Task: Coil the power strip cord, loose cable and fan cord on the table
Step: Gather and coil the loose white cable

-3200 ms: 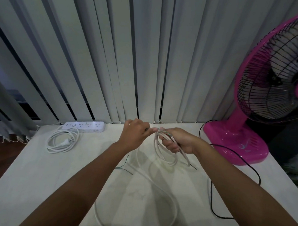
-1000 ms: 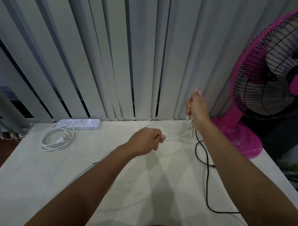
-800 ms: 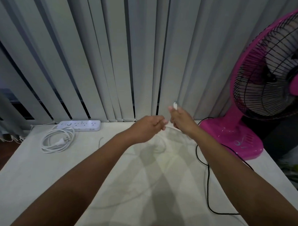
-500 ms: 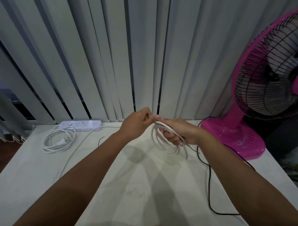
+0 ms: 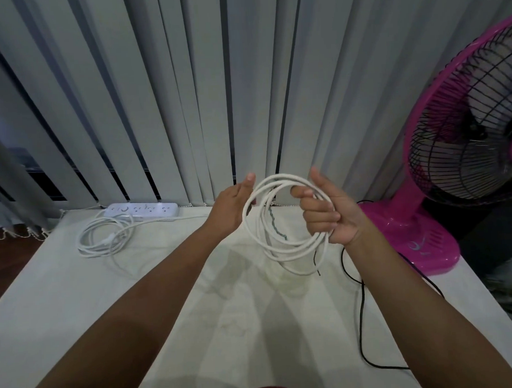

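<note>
R hand (image 5: pixel 333 212): mine, raised above the worktop, fingers curled tight round one side of the loose cable, thumb sticking up.
L hand (image 5: pixel 234 205): mine, mostly spread, palm turned in, fingertips resting vs the far-left edge of the coil; no real pinch that I can see.
Loose cable (image 5: pixel 283 251): white, wound in several loops, held upright btwn both hands, off the worktop. One end hangs below the loops w/ a dark tip. A short green-ish stretch shows thru the middle of the coil; can't tell if it's part of the same cable.
Power strip (image 5: pixel 142 210): white, flat at the back-left of the worktop, right vs the blinds.
Power strip cord (image 5: pixel 104 238): white, lying in loose loops just in front of the strip, plug inside the loops. Well apart from my hands.
Fan (image 5: pixel 466 143): pink, black wire grille, base standing at the back-right corner of the worktop, near my R wrist.
Fan cord (image 5: pixel 361 306): black, uncoiled, runs from the fan base side, passes under my R forearm, curves toward the front-right edge.
Worktop (image 5: pixel 63 305): pale, faintly marbled, shadows of my arms across the middle.
Blinds (image 5: pixel 186 94): grey vertical slats behind everything, dark gaps btwn some.
Bottom edge: bit of red cloth, prob. my top; can't tell more.
</note>
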{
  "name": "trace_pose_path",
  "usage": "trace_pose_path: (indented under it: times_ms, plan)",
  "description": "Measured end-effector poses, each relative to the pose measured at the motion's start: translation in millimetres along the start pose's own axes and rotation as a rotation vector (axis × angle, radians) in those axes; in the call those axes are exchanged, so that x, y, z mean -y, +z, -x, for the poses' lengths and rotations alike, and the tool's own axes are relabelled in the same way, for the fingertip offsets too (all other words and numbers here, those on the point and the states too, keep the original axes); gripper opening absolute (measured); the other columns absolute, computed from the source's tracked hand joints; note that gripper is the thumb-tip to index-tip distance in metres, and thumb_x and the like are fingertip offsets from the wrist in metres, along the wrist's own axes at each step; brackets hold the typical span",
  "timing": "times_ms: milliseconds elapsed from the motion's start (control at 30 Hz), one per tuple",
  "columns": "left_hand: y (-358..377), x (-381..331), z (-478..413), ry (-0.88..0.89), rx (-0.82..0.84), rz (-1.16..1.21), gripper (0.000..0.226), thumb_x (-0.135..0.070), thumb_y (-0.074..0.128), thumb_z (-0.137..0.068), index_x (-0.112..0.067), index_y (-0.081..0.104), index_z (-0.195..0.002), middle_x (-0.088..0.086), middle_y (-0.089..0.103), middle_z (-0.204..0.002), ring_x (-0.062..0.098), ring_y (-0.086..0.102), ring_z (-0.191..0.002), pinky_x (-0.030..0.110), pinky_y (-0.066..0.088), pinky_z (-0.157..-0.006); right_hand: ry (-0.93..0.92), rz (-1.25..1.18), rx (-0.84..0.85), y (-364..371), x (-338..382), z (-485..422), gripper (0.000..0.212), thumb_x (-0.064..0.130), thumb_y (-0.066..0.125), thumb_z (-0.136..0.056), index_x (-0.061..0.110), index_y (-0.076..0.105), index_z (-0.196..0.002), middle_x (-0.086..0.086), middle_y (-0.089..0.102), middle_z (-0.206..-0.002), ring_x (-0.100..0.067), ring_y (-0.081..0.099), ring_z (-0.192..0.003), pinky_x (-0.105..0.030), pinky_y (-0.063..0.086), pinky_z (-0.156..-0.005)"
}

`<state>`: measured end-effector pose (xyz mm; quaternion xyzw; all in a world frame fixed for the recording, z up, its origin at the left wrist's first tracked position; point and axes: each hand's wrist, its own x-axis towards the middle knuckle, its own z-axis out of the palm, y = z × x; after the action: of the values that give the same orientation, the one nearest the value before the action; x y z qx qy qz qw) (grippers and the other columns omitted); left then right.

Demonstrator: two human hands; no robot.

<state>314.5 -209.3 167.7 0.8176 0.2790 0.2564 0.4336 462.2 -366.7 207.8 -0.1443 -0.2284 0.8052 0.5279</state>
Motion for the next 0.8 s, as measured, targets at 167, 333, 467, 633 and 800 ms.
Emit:
trace_pose_path:
  times_ms: [167,333,467,633,800]
  plan:
    - [13.4,16.1,10.7,-0.116,0.008,0.168,0.056,-0.065,0.034,-0.091,-0.029,0.052,-0.053,-0.007,0.052,-0.049,0.014,0.046,-0.047,0.030,0.042,-0.056,-0.314,-0.212,0.059,13.1,6.7,4.0,0.032,0.033,0.051,-0.095,0.006,0.046,-0.077,0.001,0.030,-0.046,-0.002,0.014,-0.032,-0.021,0.016,-0.033]
    - [30.5,57.2,44.2,-0.144,0.106,-0.090,0.061,-0.066,0.025,-0.092,-0.023,0.054,-0.061,-0.006,0.054,-0.051,0.012,0.052,-0.051,0.028,0.042,-0.058,-0.810,-0.146,-0.358,27.8,41.4,15.5,0.043,0.042,0.040,-0.098,0.015,0.041,-0.065,0.007,0.028,-0.038,-0.004,0.024,-0.025,-0.014,0.015,-0.030]
    - [37.4,76.7,64.0,-0.108,0.135,-0.200,0.038,-0.052,0.032,-0.097,-0.021,0.050,-0.084,-0.003,0.053,-0.060,0.014,0.048,-0.055,0.032,0.037,-0.060,-1.000,-0.030,-0.657,22.0,56.1,22.6,0.045,0.046,0.044,-0.098,0.020,0.040,-0.061,0.008,0.033,-0.036,-0.003,0.030,-0.026,-0.014,0.021,-0.028]
    - [25.2,51.9,55.0,-0.009,0.277,-0.399,0.030,-0.050,0.044,-0.094,-0.028,0.054,-0.076,-0.008,0.053,-0.060,0.011,0.050,-0.059,0.030,0.041,-0.063,-0.997,0.359,-1.103,-2.8,38.3,10.7,0.036,0.040,0.053,-0.096,0.020,0.046,-0.067,0.007,0.044,-0.043,-0.006,0.041,-0.035,-0.018,0.035,-0.035]
    - [3.7,-1.0,38.9,0.142,0.338,-0.367,0.038,-0.054,0.042,-0.091,-0.027,0.058,-0.070,-0.013,0.061,-0.070,0.001,0.052,-0.063,0.026,0.040,-0.061,-0.856,0.812,-1.272,-20.3,18.1,-5.8,0.036,0.041,0.053,-0.095,0.020,0.040,-0.069,0.009,0.040,-0.043,-0.008,0.038,-0.034,-0.019,0.033,-0.037]
